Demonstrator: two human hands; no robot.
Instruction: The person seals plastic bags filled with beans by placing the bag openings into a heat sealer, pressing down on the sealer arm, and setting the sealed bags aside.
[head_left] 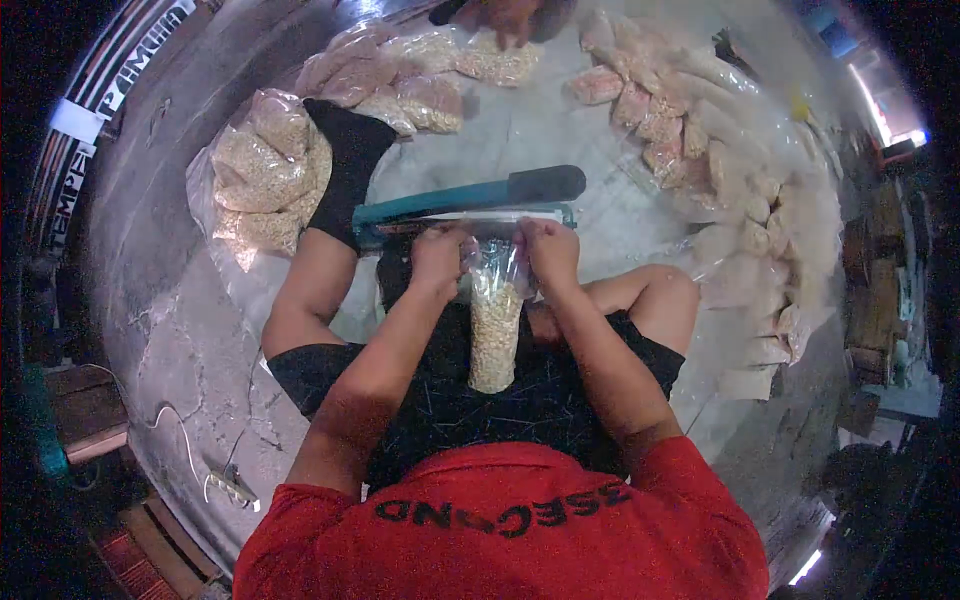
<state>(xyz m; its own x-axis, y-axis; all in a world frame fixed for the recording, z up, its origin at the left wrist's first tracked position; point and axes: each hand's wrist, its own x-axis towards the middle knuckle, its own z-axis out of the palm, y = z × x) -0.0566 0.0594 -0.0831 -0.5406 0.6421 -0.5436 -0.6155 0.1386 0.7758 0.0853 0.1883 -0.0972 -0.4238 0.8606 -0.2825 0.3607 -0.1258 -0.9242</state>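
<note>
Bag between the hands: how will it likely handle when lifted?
The bag probably flexes: clear film around small pale pieces. Its unfilled top, held between left hand and right hand, likely folds easily. Tall and narrow, it may tip.

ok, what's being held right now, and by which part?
A clear plastic bag of pale, bean-like pieces, held by its unfilled top: left hand pinching one side, right hand the other.
</note>
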